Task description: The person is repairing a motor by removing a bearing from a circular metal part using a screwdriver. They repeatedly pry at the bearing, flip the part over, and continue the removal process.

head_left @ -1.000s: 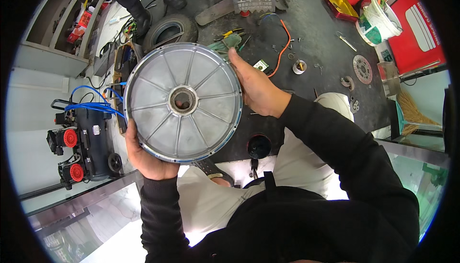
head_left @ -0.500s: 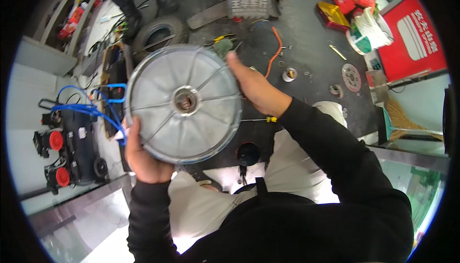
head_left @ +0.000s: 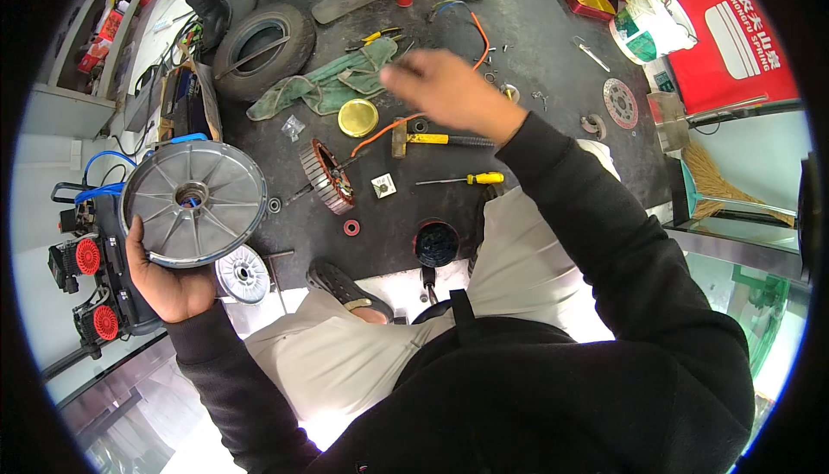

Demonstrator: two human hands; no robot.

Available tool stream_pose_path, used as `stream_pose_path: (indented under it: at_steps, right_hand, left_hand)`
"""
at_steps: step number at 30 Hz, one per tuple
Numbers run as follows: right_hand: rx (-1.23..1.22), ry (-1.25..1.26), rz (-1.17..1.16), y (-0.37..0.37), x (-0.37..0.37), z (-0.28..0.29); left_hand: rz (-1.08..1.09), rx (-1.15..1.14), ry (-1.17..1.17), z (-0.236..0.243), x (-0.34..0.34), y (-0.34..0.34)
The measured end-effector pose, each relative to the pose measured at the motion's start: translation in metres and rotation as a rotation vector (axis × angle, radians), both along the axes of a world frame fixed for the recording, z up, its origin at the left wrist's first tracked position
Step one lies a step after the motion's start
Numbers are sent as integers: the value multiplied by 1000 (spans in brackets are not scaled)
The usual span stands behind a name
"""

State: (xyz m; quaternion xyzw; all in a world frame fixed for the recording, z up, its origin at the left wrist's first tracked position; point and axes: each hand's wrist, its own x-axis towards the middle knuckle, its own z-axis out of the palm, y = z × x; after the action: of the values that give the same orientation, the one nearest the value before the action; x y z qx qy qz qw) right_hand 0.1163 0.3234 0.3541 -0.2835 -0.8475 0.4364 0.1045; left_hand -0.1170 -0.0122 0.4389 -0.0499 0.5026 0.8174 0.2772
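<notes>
My left hand (head_left: 168,280) grips the lower rim of a round grey spoked metal wheel cover (head_left: 194,202), held out to my left. A smaller silver disc (head_left: 243,274) lies on the floor just below it. My right hand (head_left: 449,90) is blurred, reaching forward over the floor with its fingers apart and nothing in it. Under and near that hand lie a hammer with a yellow handle (head_left: 436,139), a round yellow lid (head_left: 357,117) and a green rag (head_left: 332,81). A motor stator with copper windings (head_left: 326,175) stands on edge between the two hands.
A yellow-handled screwdriver (head_left: 466,180), a red ring (head_left: 351,227) and a dark round tub (head_left: 436,243) lie near my knees. A tyre (head_left: 263,38) sits at the back left, a black compressor with red caps (head_left: 91,258) at my left, a brake disc (head_left: 620,103) and red case at the right.
My right hand let go of the wheel cover and swung forward to the right. My left hand carried the cover down and to the left, uncovering the floor and its parts.
</notes>
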Motion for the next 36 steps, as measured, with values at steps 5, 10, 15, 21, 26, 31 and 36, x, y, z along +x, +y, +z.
stream_pose_path:
  at_steps: [5, 10, 15, 21, 26, 31, 36]
  right_hand:
    - [202, -371, 657, -62, 11, -35]
    - [138, -437, 817, -86, 17, -59]
    - [210, -303, 683, -82, 9, -61]
    - [211, -331, 709, -83, 7, -62]
    - [208, -290, 712, -84, 7, -62]
    - [214, -278, 717, -85, 6, -60]
    - [178, -315, 726, -86, 8, -57]
  left_hand:
    - [23, -12, 22, 4, 1, -4]
    - [-58, -72, -48, -4, 6, -1]
    - [-127, -45, -58, -9, 6, 1]
    - [-115, -69, -54, -12, 8, 5]
    - [-138, -68, -60, -12, 11, 7]
    - [-150, -63, -43, -13, 12, 8]
    - [-127, -83, -38, -14, 13, 10]
